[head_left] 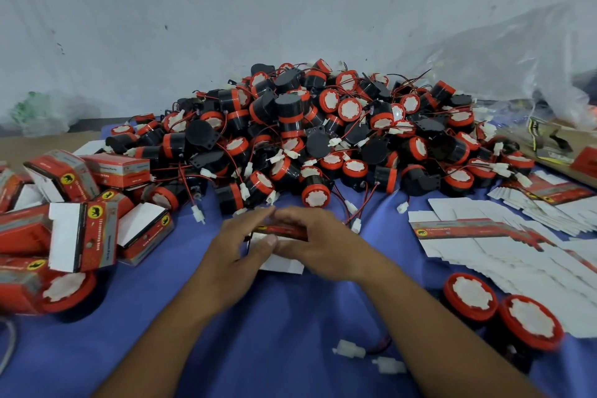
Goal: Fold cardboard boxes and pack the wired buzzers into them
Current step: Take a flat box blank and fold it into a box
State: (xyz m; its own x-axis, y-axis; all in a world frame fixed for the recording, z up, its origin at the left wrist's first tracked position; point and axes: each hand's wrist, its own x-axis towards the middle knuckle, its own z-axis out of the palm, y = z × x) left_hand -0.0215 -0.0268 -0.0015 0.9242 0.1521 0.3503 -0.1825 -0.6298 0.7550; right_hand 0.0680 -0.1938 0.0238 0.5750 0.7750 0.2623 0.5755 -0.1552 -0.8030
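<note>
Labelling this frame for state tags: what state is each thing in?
held box: not closed, white flap out
left hand: pinches held box
right hand: grips held box
buzzer pile: loose, unpacked
boxes at left: erected, some flaps open
flat blanks: unfolded, fanned out at right
two near buzzers: unpacked, red faces up

A blue cloth (290, 333) is spread out, backed by a pale wall (226, 10). A crumpled clear plastic bag (500, 58) is seen beyond the cloth's far right corner, and a greenish plastic bag (35, 113) beyond its far left corner.
</note>
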